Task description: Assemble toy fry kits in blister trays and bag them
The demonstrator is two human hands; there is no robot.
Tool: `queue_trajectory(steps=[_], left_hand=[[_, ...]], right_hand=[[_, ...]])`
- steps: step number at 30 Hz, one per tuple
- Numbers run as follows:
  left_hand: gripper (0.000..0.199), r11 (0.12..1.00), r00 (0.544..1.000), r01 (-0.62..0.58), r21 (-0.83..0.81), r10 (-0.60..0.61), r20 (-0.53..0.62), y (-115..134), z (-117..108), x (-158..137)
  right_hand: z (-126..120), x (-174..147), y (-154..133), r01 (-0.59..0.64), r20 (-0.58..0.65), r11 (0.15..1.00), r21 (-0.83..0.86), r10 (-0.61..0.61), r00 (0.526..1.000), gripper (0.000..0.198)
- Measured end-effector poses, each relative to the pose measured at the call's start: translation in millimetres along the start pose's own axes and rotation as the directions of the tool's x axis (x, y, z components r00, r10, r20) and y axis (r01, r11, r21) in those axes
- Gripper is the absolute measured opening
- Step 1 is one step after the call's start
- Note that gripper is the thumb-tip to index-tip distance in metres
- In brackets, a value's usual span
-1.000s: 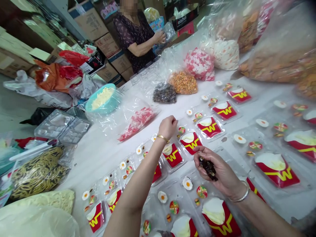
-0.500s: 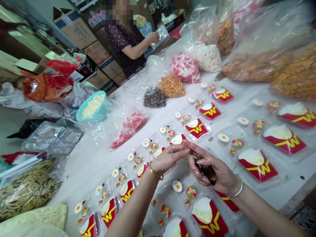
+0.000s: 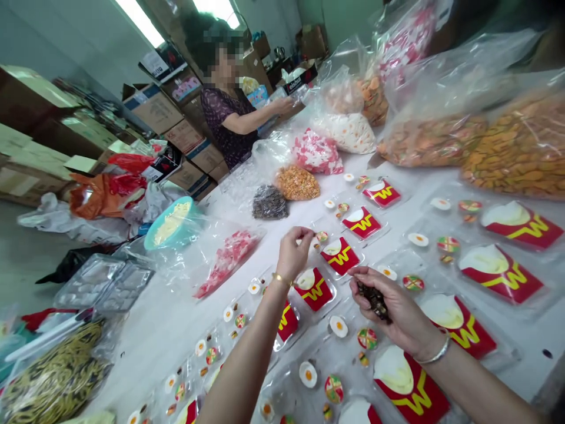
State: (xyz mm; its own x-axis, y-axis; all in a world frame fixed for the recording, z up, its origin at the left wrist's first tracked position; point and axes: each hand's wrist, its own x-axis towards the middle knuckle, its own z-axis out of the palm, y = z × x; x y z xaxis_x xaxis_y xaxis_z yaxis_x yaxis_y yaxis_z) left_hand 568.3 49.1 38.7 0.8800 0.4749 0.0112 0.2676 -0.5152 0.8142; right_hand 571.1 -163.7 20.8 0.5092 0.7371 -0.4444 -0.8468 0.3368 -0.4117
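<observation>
My right hand (image 3: pixel 392 303) is cupped around a handful of small dark brown pieces (image 3: pixel 374 299), above the rows of packs. My left hand (image 3: pixel 295 252) has its fingertips pinched together over the corner of a clear plastic tray (image 3: pixel 348 268), beside a toy pizza (image 3: pixel 322 236). What the pinch holds is too small or hidden to make out. That tray also has a red fries pouch (image 3: pixel 339 257) with a yellow zigzag. Similar trays stand in rows, with a fried-egg piece (image 3: pixel 339 325), a pizza piece (image 3: pixel 367 338) and a little burger (image 3: pixel 363 358).
Behind the trays lie bags of dark pieces (image 3: pixel 270 203), orange pieces (image 3: pixel 296 182) and pink-white pieces (image 3: pixel 316 152). Large bags of orange pieces (image 3: pixel 516 159) stand at right. A turquoise bowl (image 3: pixel 152 235) is at left. Another person (image 3: pixel 227 121) works across the table.
My left hand has moved away from my right hand, forward to a tray further up the row, its fingers now pinched. My right hand still holds the dark pieces. The view has shifted.
</observation>
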Motion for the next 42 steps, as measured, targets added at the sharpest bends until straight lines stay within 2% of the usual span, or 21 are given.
queue_trajectory(steps=[2, 4, 6, 9, 11, 13, 15, 18, 20, 22, 23, 25, 29, 32, 34, 35, 36, 37, 39, 41, 42], left_hand=[[0.016, 0.944, 0.988, -0.104, 0.312, 0.135, -0.08, -11.5, 7.1, 29.3], [0.018, 0.83, 0.98, -0.143, 0.54, 0.193, -0.038, -20.9, 15.1, 49.5], [0.018, 0.709, 0.981, -0.155, 0.688, 0.192, 0.024, -27.0, 22.3, 59.3], [0.018, 0.592, 0.984, -0.151, 0.792, 0.169, 0.061, -31.9, 28.5, 60.2], [0.017, 0.578, 0.984, -0.146, 0.803, 0.17, 0.057, -33.9, 28.9, 57.1], [0.017, 0.6, 0.983, -0.158, 0.784, 0.175, 0.065, -33.8, 27.5, 53.2], [0.019, 0.654, 0.98, -0.175, 0.736, 0.186, 0.068, -28.5, 25.9, 47.6], [0.025, 0.838, 0.974, -0.224, 0.497, 0.203, 0.098, -5.4, 25.8, 30.2], [0.026, 0.945, 0.951, -0.243, 0.217, 0.188, 0.246, 17.9, 27.8, 11.7], [0.025, 0.985, 0.888, -0.171, -0.004, 0.156, 0.433, 41.5, 31.9, -8.9], [0.024, 0.992, 0.861, -0.108, -0.064, 0.126, 0.492, 51.5, 34.9, -18.5], [0.02, 0.992, 0.855, 0.01, -0.124, 0.056, 0.516, 66.1, 42.0, -33.3], [0.015, 0.973, 0.918, 0.067, -0.223, 0.027, 0.395, 76.1, 55.0, -39.5], [0.016, 0.9, 0.947, 0.117, -0.42, 0.027, 0.321, 73.2, 60.8, -19.3], [0.019, 0.843, 0.962, 0.16, -0.513, -0.018, 0.271, 66.6, 64.1, 7.8], [0.019, 0.842, 0.971, 0.167, -0.512, -0.048, 0.236, 62.0, 65.9, 25.0], [0.019, 0.87, 0.978, 0.162, -0.467, -0.078, 0.195, 56.8, 67.8, 43.9], [0.017, 0.925, 0.984, 0.144, -0.351, -0.097, 0.148, 51.0, 69.8, 63.9], [0.014, 0.996, 0.994, 0.082, 0.023, -0.083, 0.068, 39.3, 73.8, 103.5], [0.017, 0.938, 0.998, 0.02, 0.346, -0.038, 0.044, 28.6, 78.1, 137.8], [0.019, 0.901, 0.999, 0.001, 0.435, -0.022, 0.045, 23.8, 80.5, 151.6]], right_hand=[[-7.5, 3.7, -7.6, 0.024, -0.031, 0.999, 0.037, -0.023, 0.999, 0.013], [-13.7, 5.1, -14.0, 0.035, -0.043, 0.998, 0.055, -0.033, 0.999, 0.015], [-17.8, 5.1, -19.0, 0.036, -0.044, 0.998, 0.056, -0.033, 0.998, 0.017], [-19.7, 5.8, -22.8, 0.042, -0.052, 0.997, 0.058, -0.039, 0.998, 0.018], [-19.0, 7.6, -22.9, 0.047, -0.058, 0.997, 0.065, -0.043, 0.997, 0.02], [-17.3, 9.8, -21.7, 0.048, -0.07, 0.996, 0.069, -0.043, 0.997, 0.021], [-15.0, 11.0, -20.8, 0.055, -0.091, 0.996, 0.068, -0.048, 0.995, 0.022], [-11.2, 9.8, -23.0, 0.082, -0.095, 0.996, 0.043, -0.077, 0.992, 0.024], [-9.1, 8.0, -26.4, 0.098, -0.074, 0.995, 0.013, -0.097, 0.993, 0.024], [-7.8, 6.5, -29.8, 0.113, -0.065, 0.994, -0.008, -0.113, 0.991, 0.026], [-7.5, 6.2, -31.0, 0.122, -0.073, 0.992, -0.017, -0.122, 0.99, 0.027], [-7.5, 6.1, -32.6, 0.136, -0.098, 0.99, -0.036, -0.139, 0.985, 0.028], [-9.9, 6.7, -36.0, 0.141, -0.101, 0.988, -0.069, -0.147, 0.984, 0.029], [-15.3, 6.2, -44.3, 0.157, -0.1, 0.987, -0.043, -0.16, 0.982, 0.029], [-20.7, 5.4, -53.1, 0.179, -0.093, 0.984, -0.024, -0.181, 0.979, 0.028], [-23.7, 4.8, -58.1, 0.189, -0.092, 0.982, -0.022, -0.19, 0.977, 0.027], [-26.8, 4.1, -63.3, 0.197, -0.095, 0.98, -0.023, -0.198, 0.976, 0.027], [-30.0, 3.2, -68.5, 0.2, -0.102, 0.979, -0.026, -0.202, 0.974, 0.027], [-36.2, 1.1, -78.1, 0.197, -0.12, 0.98, -0.019, -0.198, 0.973, 0.024], [-42.1, -1.5, -85.8, 0.185, -0.133, 0.983, 0.012, -0.182, 0.974, 0.02], [-44.8, -2.8, -88.8, 0.176, -0.142, 0.984, 0.029, -0.17, 0.975, 0.018]])
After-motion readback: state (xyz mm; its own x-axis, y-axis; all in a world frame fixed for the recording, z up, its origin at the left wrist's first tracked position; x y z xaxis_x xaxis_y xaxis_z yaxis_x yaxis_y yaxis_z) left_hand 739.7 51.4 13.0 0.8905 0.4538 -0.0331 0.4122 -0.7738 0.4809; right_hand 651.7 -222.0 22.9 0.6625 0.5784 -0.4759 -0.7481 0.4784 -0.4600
